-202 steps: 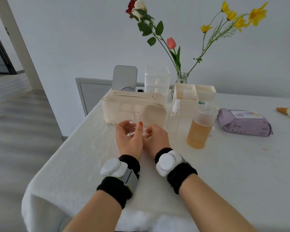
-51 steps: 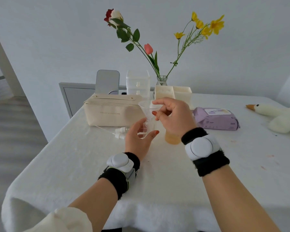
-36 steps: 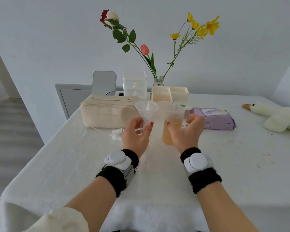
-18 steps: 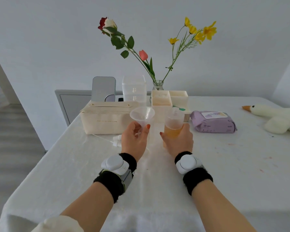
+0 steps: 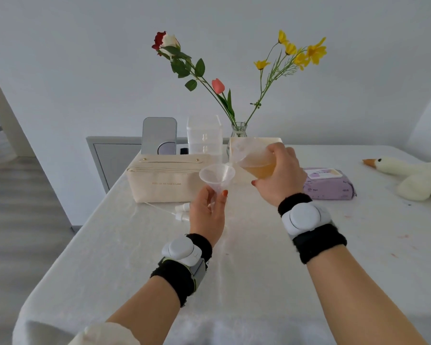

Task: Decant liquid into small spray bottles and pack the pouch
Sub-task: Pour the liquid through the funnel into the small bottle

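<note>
had a cream pouch (image 5: 167,178) lying lengthwise just beyond the left hand (image 5: 208,212), two white spray caps (image 5: 182,208) on the table (image 5: 234,282) at its outer side. had a purple wipes pack (image 5: 329,183) just past the right hand (image 5: 279,175), a plush goose (image 5: 408,175) farther right. pinched a clear funnel (image 5: 217,174) by the stem in the left fingers, mouth up, spout straight down, whatever lay beneath hidden by the palm. gripped an amber-filled bottle (image 5: 255,160) in the right hand, long axis near level, mouth pointing left at the funnel's rim.
</note>
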